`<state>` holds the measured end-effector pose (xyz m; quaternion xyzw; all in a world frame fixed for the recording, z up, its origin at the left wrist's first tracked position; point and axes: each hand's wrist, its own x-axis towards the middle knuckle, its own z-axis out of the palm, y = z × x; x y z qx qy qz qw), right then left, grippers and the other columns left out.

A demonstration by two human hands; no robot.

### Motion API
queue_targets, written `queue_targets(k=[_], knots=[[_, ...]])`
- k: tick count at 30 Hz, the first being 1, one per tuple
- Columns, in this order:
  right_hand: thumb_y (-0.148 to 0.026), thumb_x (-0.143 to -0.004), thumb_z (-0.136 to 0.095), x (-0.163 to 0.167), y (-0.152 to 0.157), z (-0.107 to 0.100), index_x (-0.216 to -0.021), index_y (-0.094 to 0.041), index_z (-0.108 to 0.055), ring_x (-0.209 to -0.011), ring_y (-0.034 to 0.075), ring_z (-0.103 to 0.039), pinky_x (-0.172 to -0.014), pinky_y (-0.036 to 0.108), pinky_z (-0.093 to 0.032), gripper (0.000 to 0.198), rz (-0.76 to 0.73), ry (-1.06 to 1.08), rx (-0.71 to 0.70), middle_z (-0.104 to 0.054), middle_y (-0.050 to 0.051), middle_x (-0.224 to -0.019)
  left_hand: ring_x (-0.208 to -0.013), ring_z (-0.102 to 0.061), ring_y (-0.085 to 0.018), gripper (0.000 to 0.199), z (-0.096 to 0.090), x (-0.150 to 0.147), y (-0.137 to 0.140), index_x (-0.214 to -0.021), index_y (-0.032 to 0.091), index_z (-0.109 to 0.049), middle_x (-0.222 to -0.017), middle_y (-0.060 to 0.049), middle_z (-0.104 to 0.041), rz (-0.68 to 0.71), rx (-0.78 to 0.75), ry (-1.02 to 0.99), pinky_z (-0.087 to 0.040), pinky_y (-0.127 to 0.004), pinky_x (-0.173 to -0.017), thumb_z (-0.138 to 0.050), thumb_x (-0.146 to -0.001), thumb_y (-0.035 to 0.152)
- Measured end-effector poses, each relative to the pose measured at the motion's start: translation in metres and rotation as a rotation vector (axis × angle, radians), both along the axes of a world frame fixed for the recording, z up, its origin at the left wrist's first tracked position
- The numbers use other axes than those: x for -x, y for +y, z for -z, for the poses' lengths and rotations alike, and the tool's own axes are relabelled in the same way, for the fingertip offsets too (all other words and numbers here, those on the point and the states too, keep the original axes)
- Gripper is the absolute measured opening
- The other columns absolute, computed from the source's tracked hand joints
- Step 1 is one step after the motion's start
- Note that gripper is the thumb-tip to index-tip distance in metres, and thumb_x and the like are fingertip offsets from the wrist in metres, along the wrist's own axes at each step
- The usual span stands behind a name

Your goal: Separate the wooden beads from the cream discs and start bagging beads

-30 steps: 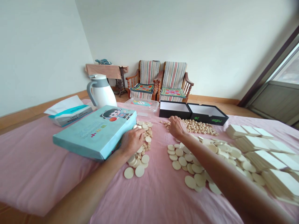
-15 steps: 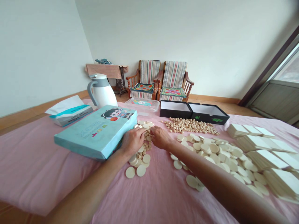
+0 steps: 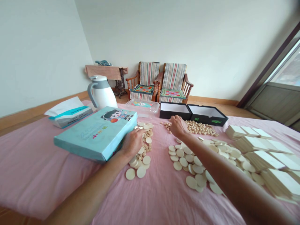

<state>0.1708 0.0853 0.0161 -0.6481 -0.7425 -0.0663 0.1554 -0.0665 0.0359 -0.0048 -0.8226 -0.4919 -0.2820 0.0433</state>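
Observation:
My left hand [image 3: 133, 141] rests beside the teal box's right edge with its fingers curled in over a mixed pile of wooden discs [image 3: 141, 172] and small wooden beads [image 3: 147, 135]. What it holds, if anything, is hidden. Farther right, my right hand [image 3: 178, 125] is over the left part of a heap of round wooden beads [image 3: 201, 128], just in front of the black boxes. Its fingers point down and are drawn together; their tips are too small to show any held thing. The teal box [image 3: 96, 132] lies flat and has a cartoon figure on its lid.
Loose wooden discs [image 3: 198, 168] spread across the right, beside stacks of square wooden pieces [image 3: 269, 159]. Behind stand two open black boxes [image 3: 207, 118], a clear plastic container [image 3: 150, 109], a white jug [image 3: 104, 93] and a tissue pack [image 3: 70, 114]. Pink cloth [image 3: 150, 200] covers the table.
My right hand has moved from the mixed pile beside my left hand, right and away from me, to the bead heap. The left hand has barely moved.

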Motion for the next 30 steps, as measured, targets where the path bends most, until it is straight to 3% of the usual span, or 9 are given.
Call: queue_targets(k=[3, 9, 12, 22, 30], knots=[[-0.008, -0.082, -0.041, 0.007, -0.002, 0.0, -0.099, -0.012, -0.057, -0.094, 0.026, -0.051, -0.076, 0.034, -0.036, 0.024, -0.058, -0.002, -0.003, -0.054, 0.016, -0.1, -0.102, -0.059, -0.018, 0.037, 0.003, 0.001, 0.002, -0.103, 0.015, -0.064, -0.1, -0.008, -0.067, -0.013, 0.001, 0.011, -0.046, -0.029, -0.092, -0.042, -0.077, -0.001], [-0.006, -0.081, -0.044, 0.055, -0.011, 0.009, -0.102, -0.02, -0.059, -0.094, 0.016, -0.053, -0.077, 0.024, -0.037, 0.029, -0.379, -0.016, 0.073, -0.06, 0.006, -0.1, -0.099, -0.06, -0.018, 0.038, 0.003, 0.002, 0.003, -0.101, 0.015, -0.063, -0.1, -0.008, -0.066, -0.037, 0.01, 0.002, -0.047, -0.029, -0.091, -0.041, -0.075, -0.002], [-0.006, -0.082, -0.043, 0.068, -0.011, 0.011, -0.101, -0.019, -0.059, -0.093, 0.016, -0.054, -0.077, 0.025, -0.037, 0.028, -0.43, -0.028, 0.085, -0.06, 0.006, -0.098, -0.097, -0.06, -0.019, 0.036, 0.001, 0.003, 0.002, -0.101, 0.014, -0.063, -0.099, -0.009, -0.066, -0.039, -0.002, -0.008, -0.048, -0.03, -0.089, -0.042, -0.075, -0.001], [-0.009, -0.078, -0.046, 0.068, -0.013, 0.016, -0.094, -0.016, -0.056, -0.081, 0.017, -0.055, -0.068, 0.025, -0.036, 0.02, -0.368, -0.051, 0.092, -0.059, 0.007, -0.094, -0.093, -0.062, -0.018, 0.026, -0.001, 0.003, 0.0, -0.096, 0.017, -0.064, -0.095, -0.007, -0.067, -0.028, -0.011, -0.023, -0.049, -0.03, -0.086, -0.044, -0.082, 0.007], [-0.008, -0.081, -0.042, 0.014, -0.005, 0.007, -0.094, -0.012, -0.056, -0.091, 0.024, -0.052, -0.073, 0.032, -0.036, 0.02, -0.049, -0.036, 0.019, -0.056, 0.015, -0.096, -0.095, -0.062, -0.017, 0.03, 0.002, 0.003, 0.001, -0.101, 0.016, -0.064, -0.095, -0.007, -0.067, -0.023, -0.009, -0.014, -0.048, -0.028, -0.087, -0.043, -0.082, 0.005]])
